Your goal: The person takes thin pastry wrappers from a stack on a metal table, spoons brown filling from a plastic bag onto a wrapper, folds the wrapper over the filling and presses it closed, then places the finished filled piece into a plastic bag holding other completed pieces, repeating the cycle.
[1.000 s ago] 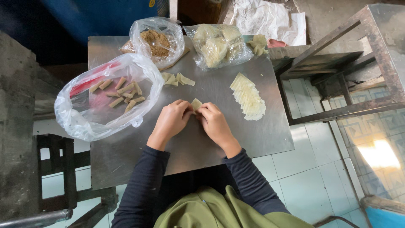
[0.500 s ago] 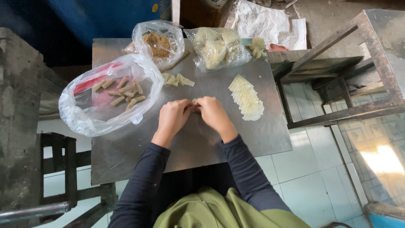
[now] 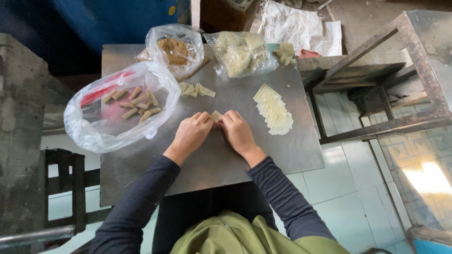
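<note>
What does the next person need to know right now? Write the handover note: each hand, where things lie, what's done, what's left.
Left hand and right hand: both pinch one small wrapper piece between their fingers over the metal table.
Done: rolled pieces lie in the open plastic bag at left; a few folded pieces sit by the filling bag.
Left: a fanned stack of flat wrappers at right, plus a bag of wrappers behind.

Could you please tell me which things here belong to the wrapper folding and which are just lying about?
In use: left hand, right hand, folded wrapper, wrapper stack, filling bag, bag of finished rolls.
Lying about: crumpled paper, metal frame.
</note>
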### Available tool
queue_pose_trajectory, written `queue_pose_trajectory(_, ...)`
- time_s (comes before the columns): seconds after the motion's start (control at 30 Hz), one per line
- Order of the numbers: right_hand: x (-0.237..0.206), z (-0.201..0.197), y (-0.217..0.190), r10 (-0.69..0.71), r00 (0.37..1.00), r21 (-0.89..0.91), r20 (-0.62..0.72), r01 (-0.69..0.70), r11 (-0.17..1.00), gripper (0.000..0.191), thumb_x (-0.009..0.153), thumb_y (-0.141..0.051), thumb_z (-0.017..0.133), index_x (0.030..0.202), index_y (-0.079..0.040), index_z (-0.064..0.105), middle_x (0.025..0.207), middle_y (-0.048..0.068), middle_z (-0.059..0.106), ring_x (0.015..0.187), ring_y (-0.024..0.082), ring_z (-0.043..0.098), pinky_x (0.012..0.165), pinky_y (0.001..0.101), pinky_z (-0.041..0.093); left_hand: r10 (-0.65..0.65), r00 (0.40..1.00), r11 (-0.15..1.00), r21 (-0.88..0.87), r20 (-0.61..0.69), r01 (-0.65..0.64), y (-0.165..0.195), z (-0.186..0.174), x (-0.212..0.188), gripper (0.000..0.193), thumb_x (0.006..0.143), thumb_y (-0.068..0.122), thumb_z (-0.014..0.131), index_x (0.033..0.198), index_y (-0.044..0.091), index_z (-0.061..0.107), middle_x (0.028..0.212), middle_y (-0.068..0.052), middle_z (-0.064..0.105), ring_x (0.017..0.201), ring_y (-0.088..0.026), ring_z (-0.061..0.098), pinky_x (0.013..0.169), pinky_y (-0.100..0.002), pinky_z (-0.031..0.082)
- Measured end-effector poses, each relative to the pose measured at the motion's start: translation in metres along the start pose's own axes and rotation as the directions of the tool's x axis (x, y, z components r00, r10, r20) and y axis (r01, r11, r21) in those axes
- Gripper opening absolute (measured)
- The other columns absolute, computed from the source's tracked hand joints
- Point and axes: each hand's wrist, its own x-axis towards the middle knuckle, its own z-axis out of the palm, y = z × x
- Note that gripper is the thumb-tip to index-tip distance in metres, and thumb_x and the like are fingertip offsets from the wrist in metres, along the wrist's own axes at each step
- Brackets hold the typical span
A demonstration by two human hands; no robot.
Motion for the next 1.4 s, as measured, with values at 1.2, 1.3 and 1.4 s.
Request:
queue_pose_trajectory(1.2, 0.005, 0.004, 0.008, 0.211, 0.973, -0.079, -0.096, -0.219, 0.973, 0.005, 0.087, -0.022, 0.079, 0.092, -0.020, 0.077, 0.111, 0.001, 0.056, 0.111, 0.027, 0.053, 0.097, 0.0449, 0.039, -0.331, 0.905, 0.944, -0.102, -0.268, 0.315, 0.026, 0.000, 0.012, 0.005, 0.089, 0.022, 0.076, 0.091, 0.018, 0.077, 0.109, 0.001, 0.059, 0.108, -0.023, 0.053, 0.090, -0.043, 0.034)
queue_pose_trajectory(1.3, 0.000, 0.009, 0.007, 0.351, 0.932, -0.056, -0.095, -0.357, 0.932, 0.007, 0.084, -0.025, 0.082, 0.088, -0.021, 0.077, 0.108, 0.003, 0.054, 0.110, 0.029, 0.050, 0.094, 0.0481, 0.036, -0.541, 0.823, 0.837, -0.204, -0.171, 0.508, 0.034, 0.011, 0.007, 0.010, 0.080, 0.025, 0.078, 0.085, 0.017, 0.076, 0.108, -0.002, 0.060, 0.107, -0.028, 0.052, 0.085, -0.049, 0.032)
queue_pose_trajectory(1.4, 0.004, 0.018, 0.007, 0.409, 0.898, -0.080, -0.163, -0.425, 0.902, 0.023, 0.080, -0.023, 0.082, 0.098, -0.017, 0.068, 0.112, 0.008, 0.049, 0.112, 0.034, 0.047, 0.090, 0.0516, 0.034, -0.636, 0.745, 0.768, -0.264, -0.201, 0.583, 0.032, 0.024, 0.011, 0.024, 0.082, 0.025, 0.077, 0.098, 0.009, 0.068, 0.115, -0.014, 0.055, 0.112, -0.036, 0.049, 0.082, -0.052, 0.031)
